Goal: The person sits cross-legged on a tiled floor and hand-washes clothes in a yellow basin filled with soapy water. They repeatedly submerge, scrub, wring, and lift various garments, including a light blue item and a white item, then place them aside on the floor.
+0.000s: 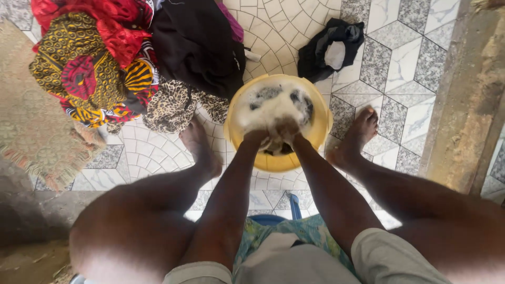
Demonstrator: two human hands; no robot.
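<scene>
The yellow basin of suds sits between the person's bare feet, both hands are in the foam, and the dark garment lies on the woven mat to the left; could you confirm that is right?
Not quite. The head view shows the dark garment lying on the patterned tiles beyond the yellow basin, to the right, not on the woven mat. The rest holds: left hand and right hand are in the foam.

Floor: glossy white and grey marble-patterned tiles (400,58) laid in cube and fan shapes, evenly lit by daylight. A worn beige woven mat with a frayed fringe (31,126) lies at the left edge. A raised strip of rough, stained concrete (468,100) borders the tiles on the right. Bare grey concrete with dirt (26,231) shows at lower left.
</scene>
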